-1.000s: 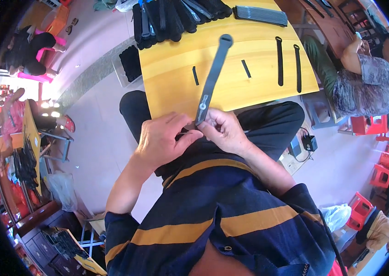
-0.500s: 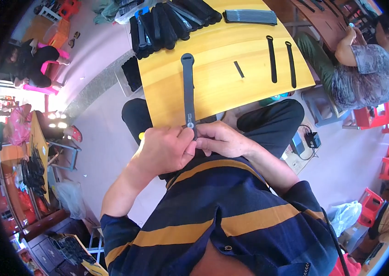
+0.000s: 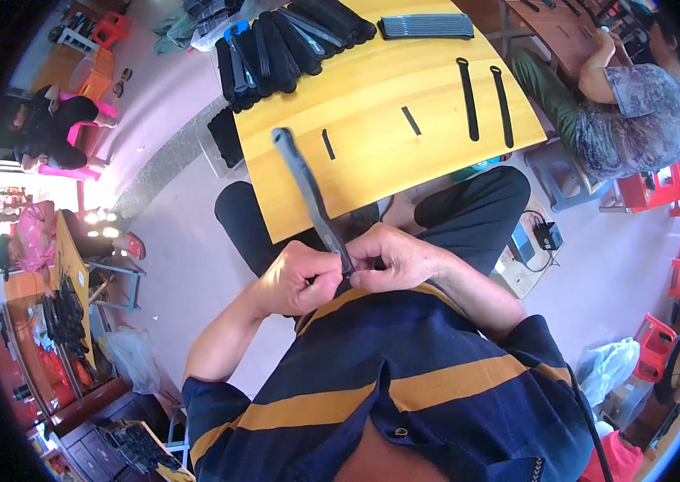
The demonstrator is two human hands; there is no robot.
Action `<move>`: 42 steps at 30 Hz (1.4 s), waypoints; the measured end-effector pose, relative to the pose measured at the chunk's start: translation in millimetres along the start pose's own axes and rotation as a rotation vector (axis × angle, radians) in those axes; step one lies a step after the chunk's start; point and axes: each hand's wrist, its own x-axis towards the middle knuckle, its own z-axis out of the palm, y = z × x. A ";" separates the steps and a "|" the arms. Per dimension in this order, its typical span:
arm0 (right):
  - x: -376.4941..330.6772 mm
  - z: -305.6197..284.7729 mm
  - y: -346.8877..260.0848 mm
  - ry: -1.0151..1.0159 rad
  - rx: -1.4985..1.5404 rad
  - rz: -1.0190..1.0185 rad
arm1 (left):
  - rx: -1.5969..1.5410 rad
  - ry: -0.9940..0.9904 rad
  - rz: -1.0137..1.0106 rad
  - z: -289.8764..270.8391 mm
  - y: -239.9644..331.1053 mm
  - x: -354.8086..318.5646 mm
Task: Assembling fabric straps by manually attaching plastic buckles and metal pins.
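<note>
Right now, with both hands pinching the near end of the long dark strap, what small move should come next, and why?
Probably steady the long dark strap: its far end sticks up tilted over the yellow wooden table, while the left hand and right hand pinch only its near end, at the waist.

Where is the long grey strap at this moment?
In the head view, near the centre, the long grey strap is pinched at its near end by the left hand and right hand, rising over the yellow table.
</note>
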 end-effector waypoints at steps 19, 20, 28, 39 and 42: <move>-8.4 -33.2 20.6 0.101 -0.083 -0.065 | 0.700 0.204 0.105 17.2 4.7 38.0; -10.0 -33.8 22.6 0.143 -0.065 -0.082 | 0.706 0.201 0.104 18.7 7.9 40.3; -16.6 -51.1 18.2 0.201 -0.153 -0.062 | 0.907 0.260 -0.002 29.9 18.5 65.2; -27.3 -43.3 5.0 0.290 0.060 -0.144 | 0.641 0.285 0.080 28.6 19.8 82.6; -34.5 -46.9 3.7 0.251 -0.095 -0.042 | 0.326 0.186 -0.061 21.0 20.2 81.9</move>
